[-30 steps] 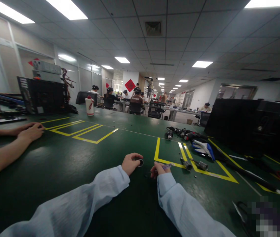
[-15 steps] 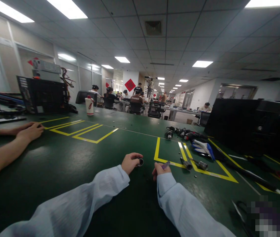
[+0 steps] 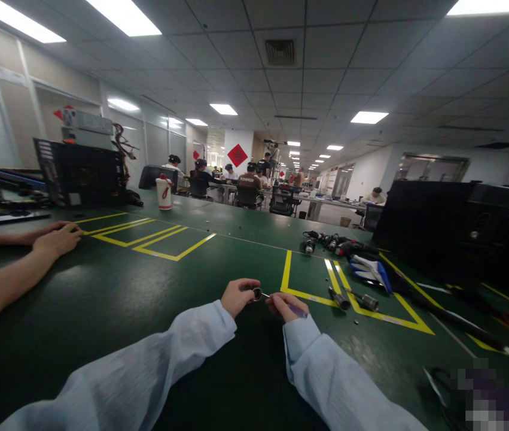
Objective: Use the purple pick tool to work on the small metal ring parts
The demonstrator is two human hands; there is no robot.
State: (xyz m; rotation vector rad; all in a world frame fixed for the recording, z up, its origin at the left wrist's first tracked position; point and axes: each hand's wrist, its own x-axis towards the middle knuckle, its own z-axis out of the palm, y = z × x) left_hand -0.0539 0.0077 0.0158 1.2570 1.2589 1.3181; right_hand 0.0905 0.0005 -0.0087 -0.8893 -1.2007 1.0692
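My left hand (image 3: 237,297) is closed around a small round metal part (image 3: 258,294), whose dark hollow end faces right. A screwdriver with a translucent purple handle (image 3: 298,311) is gripped in my right hand (image 3: 282,306). Its thin shaft points left, with the tip at the opening of the metal part; whether it touches is too small to tell. Both hands are just above the green table (image 3: 231,389). Right of them, a cylindrical metal connector (image 3: 340,299) lies across a yellow tape line, with another metal connector (image 3: 369,301) beside it.
A blue and white glove (image 3: 370,272) and dark cabled connectors (image 3: 310,245) lie at the right. Scissors (image 3: 438,389) rest near front right. Another person's hands (image 3: 59,239) are on the table at left. A white cup (image 3: 163,193) and black computer case (image 3: 81,173) stand farther back.
My right hand has moved left and turned, bringing the screwdriver's tip up to the metal part. My left hand has stayed almost in place.
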